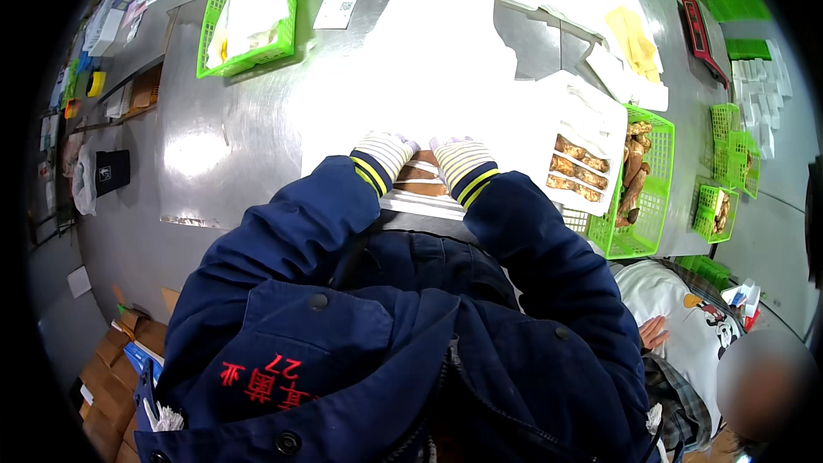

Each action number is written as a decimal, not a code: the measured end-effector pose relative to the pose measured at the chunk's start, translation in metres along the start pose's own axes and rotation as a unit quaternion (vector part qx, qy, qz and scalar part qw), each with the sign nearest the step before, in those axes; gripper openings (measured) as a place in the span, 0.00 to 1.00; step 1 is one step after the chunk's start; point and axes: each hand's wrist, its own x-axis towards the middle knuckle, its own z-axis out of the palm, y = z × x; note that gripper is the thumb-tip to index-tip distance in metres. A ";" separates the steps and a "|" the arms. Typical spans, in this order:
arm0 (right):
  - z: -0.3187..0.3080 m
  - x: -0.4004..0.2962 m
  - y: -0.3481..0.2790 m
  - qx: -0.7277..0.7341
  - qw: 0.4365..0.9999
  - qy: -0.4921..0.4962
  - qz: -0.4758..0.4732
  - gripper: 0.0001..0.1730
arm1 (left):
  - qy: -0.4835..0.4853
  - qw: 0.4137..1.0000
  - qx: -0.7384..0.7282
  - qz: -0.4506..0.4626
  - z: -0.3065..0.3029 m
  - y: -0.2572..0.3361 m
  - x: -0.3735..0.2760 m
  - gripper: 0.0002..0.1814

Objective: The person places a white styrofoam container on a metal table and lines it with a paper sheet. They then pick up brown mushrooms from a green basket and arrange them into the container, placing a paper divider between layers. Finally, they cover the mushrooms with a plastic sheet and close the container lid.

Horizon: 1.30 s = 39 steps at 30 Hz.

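Note:
Both my hands wear white gloves with thin stripes and dark blue cuffs edged in yellow. My left hand (pixel 387 153) and my right hand (pixel 464 159) are side by side over brown mushrooms (pixel 419 188) that lie in rows between white strips. The fingers curl at the far end of these rows, where glare and the gloves hide what they touch. To my right stands a white foam box (pixel 609 204) with shorter, mottled mushrooms (pixel 574 163) in rows and white wrapping above them. Beside it, a green plastic basket (pixel 657 206) contains loose mushrooms (pixel 633 180).
Another green basket (pixel 292 19) with white wrapping stands on the metal table (pixel 238 109) at far left, near a printed label sheet (pixel 337 6). Yellow cloth (pixel 633 42) lies at far right, before a red scale (pixel 697 32). A person (pixel 681 315) is close on my right.

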 end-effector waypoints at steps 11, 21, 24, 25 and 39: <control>-0.002 0.008 0.016 -0.004 0.998 0.064 0.024 0.16 | 0.086 0.994 0.068 0.006 -0.004 -0.006 0.006 0.14; 0.002 0.060 0.028 -0.062 0.998 -0.023 0.013 0.13 | -0.036 0.993 0.108 -0.019 -0.041 -0.009 0.031 0.17; -0.006 0.063 0.026 -0.067 0.995 -0.062 0.027 0.13 | -0.050 0.993 0.104 -0.026 -0.044 -0.008 0.030 0.15; -0.009 0.061 0.024 -0.068 0.994 -0.074 0.032 0.13 | -0.036 0.993 0.107 -0.029 -0.042 -0.009 0.030 0.15; -0.006 0.017 0.023 -0.038 0.999 0.001 0.018 0.17 | 0.017 0.995 0.100 0.023 -0.016 -0.008 0.013 0.16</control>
